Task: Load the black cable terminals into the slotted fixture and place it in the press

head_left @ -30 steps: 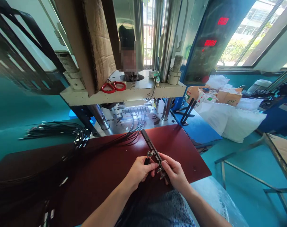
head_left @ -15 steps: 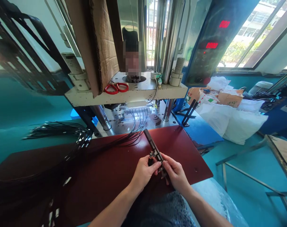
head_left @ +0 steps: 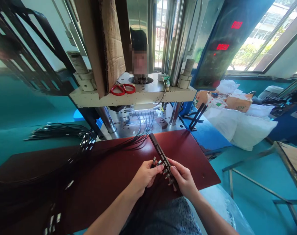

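Head view: right hand (head_left: pixel 185 178) grips slotted bar (head_left: pixel 160 153), some plugs seated; left hand (head_left: pixel 144 176) pinches next plug (head_left: pixel 154 160); upper slots unfilled.

Red digits on the control panel (head_left: pixel 218 49) are unreadable.

Both hands (head_left: pixel 163 176) and forearms are bare, above a dark, finely speckled garment (head_left: pixel 168 218) on the lap.

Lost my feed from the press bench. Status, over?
Right hand grips slotted bar. Left hand pinches cable connectors at the bar. Cable bundle lies left on the red board.
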The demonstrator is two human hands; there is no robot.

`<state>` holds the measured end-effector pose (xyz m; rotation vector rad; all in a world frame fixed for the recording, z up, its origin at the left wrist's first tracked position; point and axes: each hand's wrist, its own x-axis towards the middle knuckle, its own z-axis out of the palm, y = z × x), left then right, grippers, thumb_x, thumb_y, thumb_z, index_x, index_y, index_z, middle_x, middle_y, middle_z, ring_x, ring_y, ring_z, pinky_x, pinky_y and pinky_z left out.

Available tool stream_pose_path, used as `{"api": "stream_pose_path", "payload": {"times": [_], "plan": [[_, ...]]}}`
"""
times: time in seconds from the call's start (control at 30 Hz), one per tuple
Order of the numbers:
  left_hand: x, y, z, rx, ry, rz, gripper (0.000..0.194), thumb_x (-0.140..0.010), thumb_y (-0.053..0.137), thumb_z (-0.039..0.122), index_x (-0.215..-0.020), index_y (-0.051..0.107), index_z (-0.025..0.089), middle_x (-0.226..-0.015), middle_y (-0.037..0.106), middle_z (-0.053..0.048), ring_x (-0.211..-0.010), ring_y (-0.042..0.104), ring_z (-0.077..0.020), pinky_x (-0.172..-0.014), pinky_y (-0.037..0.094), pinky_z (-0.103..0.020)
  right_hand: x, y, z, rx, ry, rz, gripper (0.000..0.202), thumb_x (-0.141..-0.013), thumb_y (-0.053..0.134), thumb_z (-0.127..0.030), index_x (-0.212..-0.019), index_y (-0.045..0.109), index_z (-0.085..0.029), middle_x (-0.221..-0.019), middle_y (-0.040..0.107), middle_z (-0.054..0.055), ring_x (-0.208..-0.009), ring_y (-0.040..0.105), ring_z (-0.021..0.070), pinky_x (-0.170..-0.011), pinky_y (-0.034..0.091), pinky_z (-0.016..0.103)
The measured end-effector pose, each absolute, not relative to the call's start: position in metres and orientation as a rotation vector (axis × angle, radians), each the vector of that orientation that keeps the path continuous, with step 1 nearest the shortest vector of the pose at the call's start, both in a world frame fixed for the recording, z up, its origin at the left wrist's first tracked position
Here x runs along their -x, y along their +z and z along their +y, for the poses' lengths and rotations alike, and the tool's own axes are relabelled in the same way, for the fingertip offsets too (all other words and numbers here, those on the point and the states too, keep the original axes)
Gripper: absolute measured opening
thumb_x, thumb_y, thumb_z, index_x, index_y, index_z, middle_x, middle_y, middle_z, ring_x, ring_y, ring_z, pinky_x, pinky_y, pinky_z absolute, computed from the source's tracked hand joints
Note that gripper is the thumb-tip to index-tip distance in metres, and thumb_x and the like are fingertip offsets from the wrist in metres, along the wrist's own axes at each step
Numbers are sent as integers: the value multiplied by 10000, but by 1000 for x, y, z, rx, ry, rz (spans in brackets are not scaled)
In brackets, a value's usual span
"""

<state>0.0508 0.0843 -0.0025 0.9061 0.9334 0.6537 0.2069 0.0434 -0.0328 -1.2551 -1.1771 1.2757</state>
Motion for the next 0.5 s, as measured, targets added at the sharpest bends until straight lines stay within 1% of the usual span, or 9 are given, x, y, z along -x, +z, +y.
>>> {"api": "stream_pose_path", "payload": {"times": [0.07,0.1,0.2,0.27,0.33,0.37,0.43,0.5], "plan": [[-54,3,84,-874,684,939,389,-536,713,482,-592,505,157,-305,317,103,-260,201,-26,-307,143,-190,-207,-32,43,1269,1272,-1190,473,-806,528,-471,-1180,549,-181,-595,618,-1,-353,473,84,-290,364,179],[-55,4,84,-861,700,939,378,-531,722,466,-586,519,151,-323,342,93,-279,239,-31,-325,180,-190,-207,-32,43,1277,1269,-1191,473,-807,527,-471,-1180,550,-181,-608,626,2,-360,479,86,-292,369,182],[-59,-3,84,-840,766,900,351,-526,734,429,-596,559,133,-436,473,43,-409,410,-72,-441,336,-210,-207,-32,44,1284,1258,-1223,482,-817,511,-469,-1197,538,-173,-616,629,6,-364,484,86,-302,381,184],[-60,-14,85,-866,839,869,332,-542,731,405,-618,579,120,-542,544,9,-523,482,-104,-553,396,-238,-206,-33,44,1290,1220,-1294,483,-830,494,-463,-1211,526,-169,-567,605,-8,-346,469,80,-304,373,180],[-59,-25,86,-941,897,872,307,-584,710,389,-636,587,113,-602,566,-6,-579,498,-116,-604,404,-248,-205,-33,44,1302,1176,-1369,478,-842,477,-457,-1217,524,-164,-499,566,-26,-325,449,75,-308,366,177],[-58,-27,87,-990,902,892,298,-611,692,388,-639,584,112,-604,563,-6,-576,491,-113,-595,399,-243,-204,-33,45,1307,1167,-1388,474,-845,473,-457,-1213,528,-163,-486,559,-29,-324,448,75,-310,366,177],[-54,-27,88,-1087,874,968,308,-667,647,410,-633,568,115,-570,539,2,-530,463,-95,-528,369,-218,-204,-33,44,1312,1184,-1372,461,-843,478,-456,-1196,541,-166,-482,554,-30,-325,441,71,-309,362,173],[-49,-22,89,-1117,910,1072,344,-715,586,458,-641,538,125,-508,481,25,-457,406,-72,-447,313,-194,-205,-33,44,1315,1221,-1306,453,-838,492,-455,-1188,544,-172,-510,568,-25,-334,445,68,-306,358,168]]}}
